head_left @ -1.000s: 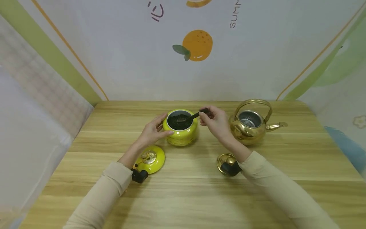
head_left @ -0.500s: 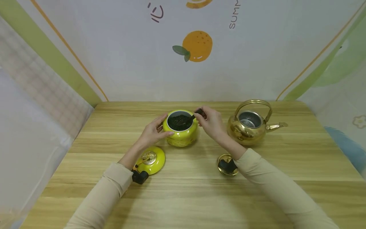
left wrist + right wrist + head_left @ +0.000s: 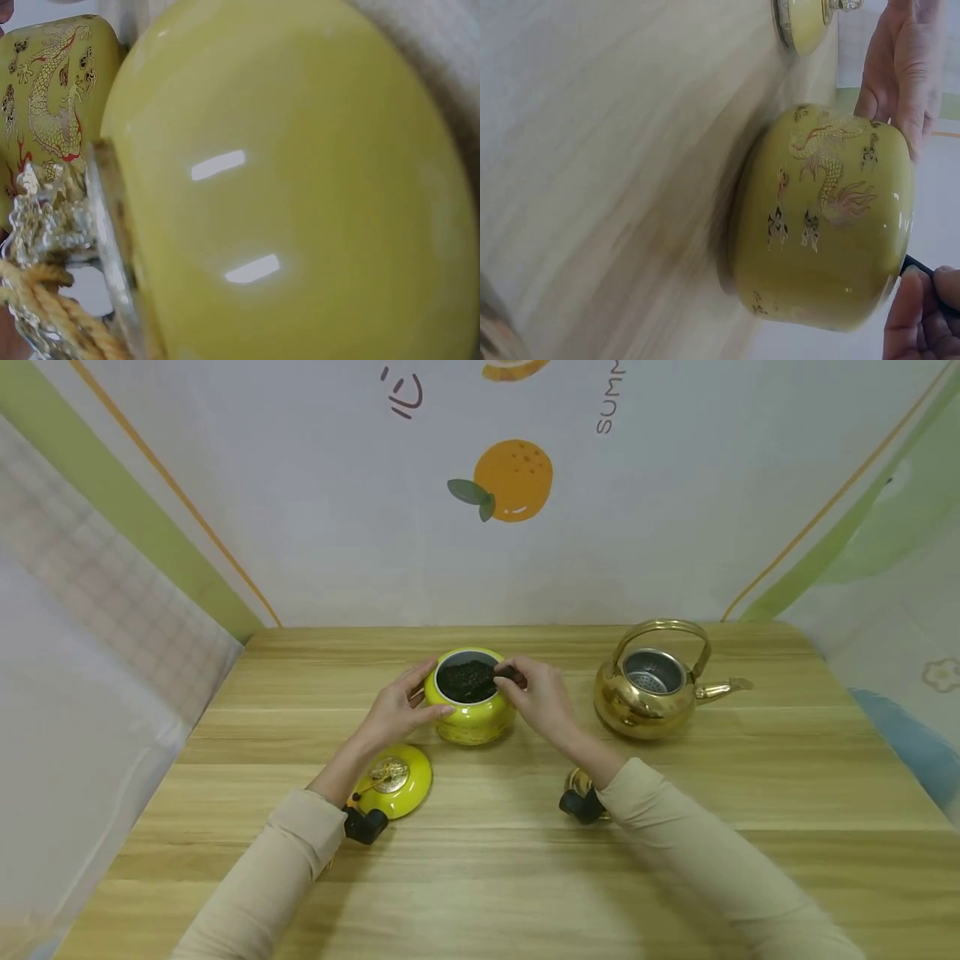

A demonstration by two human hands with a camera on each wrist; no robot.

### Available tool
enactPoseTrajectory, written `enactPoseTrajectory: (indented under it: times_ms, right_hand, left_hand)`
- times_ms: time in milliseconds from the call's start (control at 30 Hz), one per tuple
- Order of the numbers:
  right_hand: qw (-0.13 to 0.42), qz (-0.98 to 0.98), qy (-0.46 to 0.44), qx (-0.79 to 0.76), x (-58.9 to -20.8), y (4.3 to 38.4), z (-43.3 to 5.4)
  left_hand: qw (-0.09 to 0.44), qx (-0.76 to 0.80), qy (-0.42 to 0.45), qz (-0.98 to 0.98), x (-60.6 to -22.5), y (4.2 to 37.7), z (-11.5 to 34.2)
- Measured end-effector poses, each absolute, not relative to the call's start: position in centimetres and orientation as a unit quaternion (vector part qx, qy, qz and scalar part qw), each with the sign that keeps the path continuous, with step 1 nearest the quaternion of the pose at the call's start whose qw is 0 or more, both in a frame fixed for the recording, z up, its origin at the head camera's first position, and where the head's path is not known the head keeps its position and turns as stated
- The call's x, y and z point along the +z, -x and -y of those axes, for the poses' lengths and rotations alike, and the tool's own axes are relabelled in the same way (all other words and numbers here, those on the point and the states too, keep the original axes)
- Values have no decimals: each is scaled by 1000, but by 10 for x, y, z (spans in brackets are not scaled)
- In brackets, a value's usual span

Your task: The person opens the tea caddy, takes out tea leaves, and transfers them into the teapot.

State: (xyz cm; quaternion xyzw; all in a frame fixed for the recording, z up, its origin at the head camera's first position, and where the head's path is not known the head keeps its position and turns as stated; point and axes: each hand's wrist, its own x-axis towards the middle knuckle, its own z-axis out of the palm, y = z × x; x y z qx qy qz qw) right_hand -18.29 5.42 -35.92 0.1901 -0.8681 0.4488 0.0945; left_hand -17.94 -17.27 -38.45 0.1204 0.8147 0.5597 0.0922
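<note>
- Yellow jar [image 3: 474, 724], close to the middle of the head view: glossy, round-bellied, wide-mouthed, with a pale inner rim.
- Upright on the bench [image 3: 487, 868]; turned sideways in the right wrist view, right of its centre.
- Gold dragon [image 3: 829, 169] on the wall, touched with red, among small darker motifs.
- Inside, dark contents [image 3: 465, 678], green-black and uneven on top; too small to identify.
- Black utensil [image 3: 506, 672] at the right edge of the mouth; a slim dark length at lower right in the right wrist view, its far end impossible to make out against the contents.
- Left fingers [image 3: 417, 674] spread around the jar's left side, thumb across the front below the rim, gripping the wall.
- Right fingers [image 3: 527, 667] drawn together, pinching the utensil just beside the rim; contact with the jar itself impossible to tell.
- Jar directly between both sets of fingers.
- Yellow lid [image 3: 411, 785] with metal knob [image 3: 56, 217] and orange cord [image 3: 71, 315], below and left of the jar; large in the left wrist view, jar behind at upper left.
- Golden kettle [image 3: 645, 714] at right, uncovered, well apart from the jar.
</note>
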Motion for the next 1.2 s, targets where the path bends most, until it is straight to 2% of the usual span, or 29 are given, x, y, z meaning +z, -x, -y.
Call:
enactPoseTrajectory:
  times_ms: [233, 500, 867, 1200]
  right_hand:
    - [125, 864, -198, 446, -366, 183, -49]
    - [97, 866, -177, 457, -372, 184, -48]
    - [118, 864, -155, 463, -374, 187, -43]
    - [91, 848, -104, 512, -375, 186, -44]
  left_hand:
    - [96, 559, -119, -815, -386, 180, 173]
    - [98, 563, -119, -812, -386, 179, 172]
    - [97, 566, -122, -810, -386, 179, 172]
    - [94, 570, -123, -807, -388, 180, 173]
